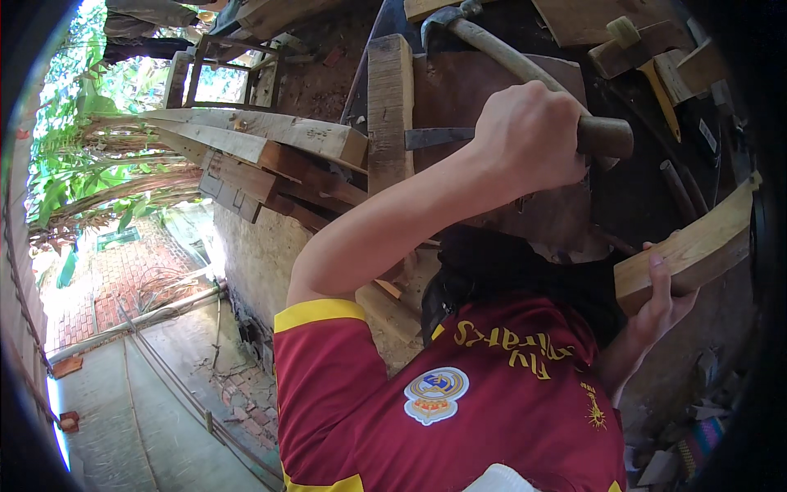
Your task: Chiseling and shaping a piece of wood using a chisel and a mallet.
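My left hand (529,135) is closed in a fist around the round wooden handle (611,137) of a chisel. Its flat metal blade (438,138) points left and partly passes behind my wrist. A claw hammer (500,49) with a wooden handle runs under that fist; whether my fingers also touch it is hidden. Beneath them is a brown board (443,82), beside a thick wooden beam (389,107). Low at the right, my right hand (664,303) grips a pale wooden block (693,246), thumb on its near side.
Long timbers (254,135) are stacked at the left beside a wall (262,254). A wooden frame (229,74) stands farther back, near another person's legs (147,41). At the upper right lie a yellow-handled tool (660,98), a wooden mallet-like piece (639,53) and a short rod (676,189).
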### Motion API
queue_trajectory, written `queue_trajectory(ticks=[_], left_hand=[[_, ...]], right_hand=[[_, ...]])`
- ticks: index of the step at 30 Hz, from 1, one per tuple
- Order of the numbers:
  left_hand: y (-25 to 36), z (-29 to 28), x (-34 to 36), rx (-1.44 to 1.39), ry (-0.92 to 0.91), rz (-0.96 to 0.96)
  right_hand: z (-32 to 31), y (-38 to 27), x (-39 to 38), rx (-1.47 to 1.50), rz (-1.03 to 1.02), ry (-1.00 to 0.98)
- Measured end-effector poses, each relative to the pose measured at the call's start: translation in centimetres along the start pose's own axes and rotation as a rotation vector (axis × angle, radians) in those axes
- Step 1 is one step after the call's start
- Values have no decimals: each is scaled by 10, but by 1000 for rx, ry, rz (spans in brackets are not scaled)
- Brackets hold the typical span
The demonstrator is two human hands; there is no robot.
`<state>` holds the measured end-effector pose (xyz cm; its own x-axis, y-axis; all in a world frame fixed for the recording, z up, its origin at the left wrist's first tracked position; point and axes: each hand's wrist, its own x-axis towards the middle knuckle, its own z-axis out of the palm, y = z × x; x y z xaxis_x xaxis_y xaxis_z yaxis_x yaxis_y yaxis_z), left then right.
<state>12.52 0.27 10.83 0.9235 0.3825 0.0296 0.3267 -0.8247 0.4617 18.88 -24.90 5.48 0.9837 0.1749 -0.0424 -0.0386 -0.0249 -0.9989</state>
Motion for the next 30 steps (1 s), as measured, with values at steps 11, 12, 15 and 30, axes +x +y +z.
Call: queue_trajectory(ticks=[11, 12, 15, 30], left_hand=[[1, -4, -5, -1, -28, 13], [0, -5, -5, -4, -23, 16], [-1, -1, -8, 1, -40, 8], [2, 2, -8, 13, -76, 22]], right_hand=[[26, -1, -30, -310, -35, -281], [20, 2, -26, -259, 5, -250], [26, 1, -22, -61, 41, -60], [22, 6, -30, -138, 55, 32]])
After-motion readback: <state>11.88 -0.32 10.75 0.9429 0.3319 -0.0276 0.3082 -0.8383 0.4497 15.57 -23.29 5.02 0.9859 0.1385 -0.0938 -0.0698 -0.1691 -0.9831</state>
